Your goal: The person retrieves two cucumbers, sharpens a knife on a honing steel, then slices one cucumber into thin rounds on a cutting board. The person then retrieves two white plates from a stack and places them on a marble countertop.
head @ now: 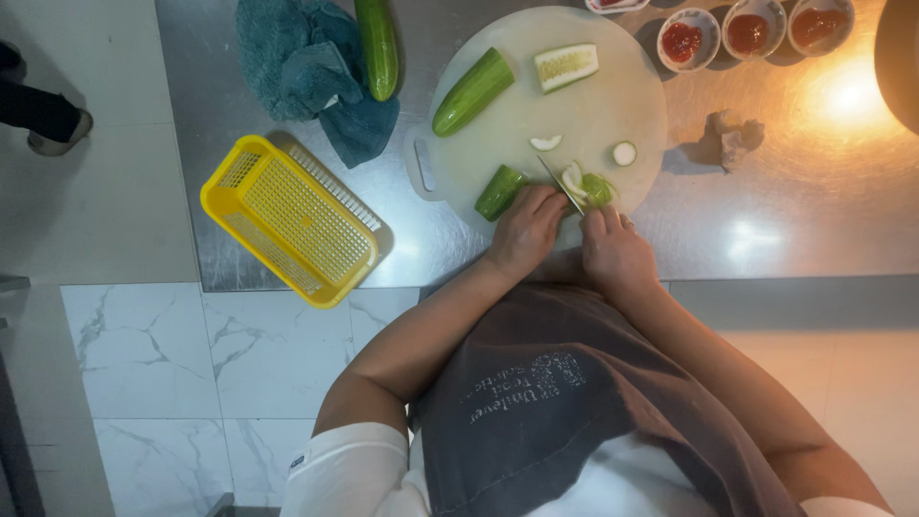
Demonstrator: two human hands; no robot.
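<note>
**A:** Seen from above: a person in a dark grey apron stands at a stainless-steel counter (pixel 728 230), both hands at the near edge of a round white plastic cutting board (pixel 593 105). What is each hand doing?

**B:** The left hand (pixel 526 230) is clenched round the handle of a slim steel-bladed knife (pixel 560 184), blade angled up and away across the board. The right hand (pixel 615 251) has its fingers curled down onto a small green cucumber piece (pixel 597 189), grasping it just beside the blade.

**A:** And the cut pieces?

**B:** Pale slices (pixel 572 178) lie against the blade. A short dark-green cucumber chunk (pixel 500 191) rests at the board's near-left edge, touching the left hand's knuckles. Farther back lie a long half cucumber, skin up (pixel 473 91), a split section showing its pale seeded face (pixel 566 67), a crescent slice (pixel 546 143) and a round end slice (pixel 624 153).

**A:** Around the board?

**B:** A whole cucumber (pixel 378 48) lies on a crumpled teal cloth (pixel 306 67) to the left; a yellow perforated plastic basket (pixel 292 220) sits near the counter's edge. Three small white bowls of red sauce (pixel 751 33) line the far right.
</note>
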